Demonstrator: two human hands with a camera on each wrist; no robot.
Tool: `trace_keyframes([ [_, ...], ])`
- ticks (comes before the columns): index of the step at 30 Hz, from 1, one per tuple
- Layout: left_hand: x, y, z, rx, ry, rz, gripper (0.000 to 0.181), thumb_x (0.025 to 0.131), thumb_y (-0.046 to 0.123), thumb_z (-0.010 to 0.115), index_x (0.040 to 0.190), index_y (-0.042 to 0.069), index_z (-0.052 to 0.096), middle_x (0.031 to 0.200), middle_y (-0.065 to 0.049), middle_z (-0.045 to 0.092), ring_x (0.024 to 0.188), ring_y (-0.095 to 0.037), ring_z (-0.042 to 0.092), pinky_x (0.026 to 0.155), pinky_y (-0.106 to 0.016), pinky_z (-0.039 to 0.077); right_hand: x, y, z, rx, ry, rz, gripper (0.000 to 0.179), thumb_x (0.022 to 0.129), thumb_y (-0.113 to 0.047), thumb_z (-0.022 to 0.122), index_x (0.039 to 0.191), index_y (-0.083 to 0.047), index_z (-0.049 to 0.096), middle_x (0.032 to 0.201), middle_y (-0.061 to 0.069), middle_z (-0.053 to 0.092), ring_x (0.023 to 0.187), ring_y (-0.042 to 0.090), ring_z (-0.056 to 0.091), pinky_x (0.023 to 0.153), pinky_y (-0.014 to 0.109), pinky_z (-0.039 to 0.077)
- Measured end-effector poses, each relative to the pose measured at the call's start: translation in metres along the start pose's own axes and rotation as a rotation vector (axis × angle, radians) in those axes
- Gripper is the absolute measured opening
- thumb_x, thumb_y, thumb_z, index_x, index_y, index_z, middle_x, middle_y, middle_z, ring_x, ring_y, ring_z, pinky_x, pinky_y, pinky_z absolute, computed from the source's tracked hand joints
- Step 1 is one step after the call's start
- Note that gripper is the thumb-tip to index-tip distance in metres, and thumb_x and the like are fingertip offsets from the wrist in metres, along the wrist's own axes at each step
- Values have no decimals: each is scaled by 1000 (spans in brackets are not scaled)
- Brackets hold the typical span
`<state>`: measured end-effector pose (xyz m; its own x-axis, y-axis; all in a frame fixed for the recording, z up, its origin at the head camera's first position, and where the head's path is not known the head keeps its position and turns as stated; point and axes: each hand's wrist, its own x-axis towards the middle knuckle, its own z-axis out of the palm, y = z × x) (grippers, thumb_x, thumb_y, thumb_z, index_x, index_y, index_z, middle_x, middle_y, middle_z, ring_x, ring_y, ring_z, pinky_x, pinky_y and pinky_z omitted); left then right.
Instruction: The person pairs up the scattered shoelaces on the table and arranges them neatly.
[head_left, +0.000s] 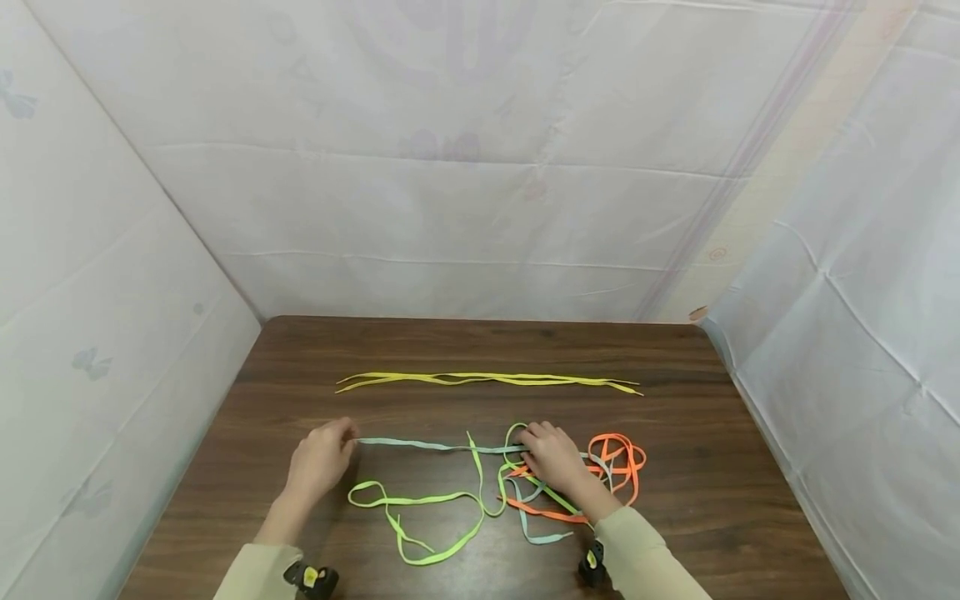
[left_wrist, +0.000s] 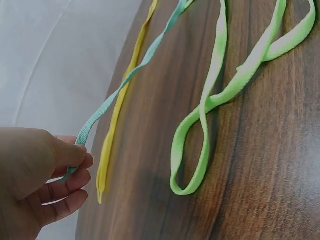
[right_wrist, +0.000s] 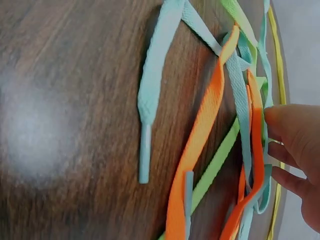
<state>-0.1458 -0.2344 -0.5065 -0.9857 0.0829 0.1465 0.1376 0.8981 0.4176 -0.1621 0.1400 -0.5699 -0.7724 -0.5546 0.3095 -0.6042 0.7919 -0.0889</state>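
Between my two hands a light blue shoelace [head_left: 435,446] runs nearly straight across the table. The left hand [head_left: 322,458] pinches it near one end, and in the left wrist view a short tip pokes out below the thumb. My right hand [head_left: 555,457] pinches the same lace farther along, over a tangle. In that tangle lie an orange shoelace [head_left: 637,458], more light blue lace and part of a green shoelace [head_left: 427,500]. The green one loops out leftward, below the stretched lace. A light blue lace end with its plastic tip [right_wrist: 144,155] shows in the right wrist view.
Yellow shoelaces [head_left: 480,377] lie lengthwise together farther back on the dark wooden table [head_left: 300,342]. Pale sheets [head_left: 465,208] hang behind the table and at both sides. Each wrist wears a black camera strap.
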Motion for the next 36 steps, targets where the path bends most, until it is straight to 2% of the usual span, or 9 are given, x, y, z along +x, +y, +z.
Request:
trace_keyframes([
  [5,-2,2,-3,11,56,48,10,76,0,69,82,6,64,75,-6,65,56,-14,54,44,-31,42,0,-1,4,-45,26,-14,9,80,-19,71,83,-20,63,80,-6,55,70,10,50,60,25,43],
  [10,-2,1,-7,20,67,57,10,77,1,69,83,7,64,78,-7,66,59,-16,57,47,-30,42,1,-1,4,-58,63,-36,18,81,-17,70,72,-20,54,70,-8,49,61,8,40,54,22,32],
  [14,-3,-3,-8,26,83,63,11,77,1,69,84,7,64,80,-7,66,62,-19,60,48,-33,45,2,-3,1,-41,92,-46,21,81,-16,69,73,-20,50,66,-10,47,59,6,36,53,20,28],
  [18,-5,-9,-9,43,97,67,12,77,0,70,85,7,65,81,-8,67,66,-23,63,50,-35,47,3,-6,-8,-15,77,-45,23,82,-15,67,74,-19,47,62,-11,41,56,5,31,53,19,24],
  [22,-7,-13,-10,52,98,63,14,77,-1,69,88,5,67,84,-9,68,69,-25,64,51,-37,48,4,-8,-21,31,54,-45,16,83,-12,66,80,-17,51,63,-11,43,55,5,31,52,19,25],
  [27,-8,-17,-14,67,125,77,14,76,-2,69,88,5,68,83,-10,68,66,-24,64,48,-34,46,3,-8,-33,90,28,-66,8,83,-10,66,87,-14,62,72,-9,54,59,5,43,53,20,34],
  [36,-9,-23,-21,89,177,44,9,77,1,69,85,5,69,83,-11,67,64,-27,63,45,-36,45,-9,-2,-46,141,18,-68,6,82,-11,68,80,-14,63,68,-10,51,57,3,39,52,19,30],
])
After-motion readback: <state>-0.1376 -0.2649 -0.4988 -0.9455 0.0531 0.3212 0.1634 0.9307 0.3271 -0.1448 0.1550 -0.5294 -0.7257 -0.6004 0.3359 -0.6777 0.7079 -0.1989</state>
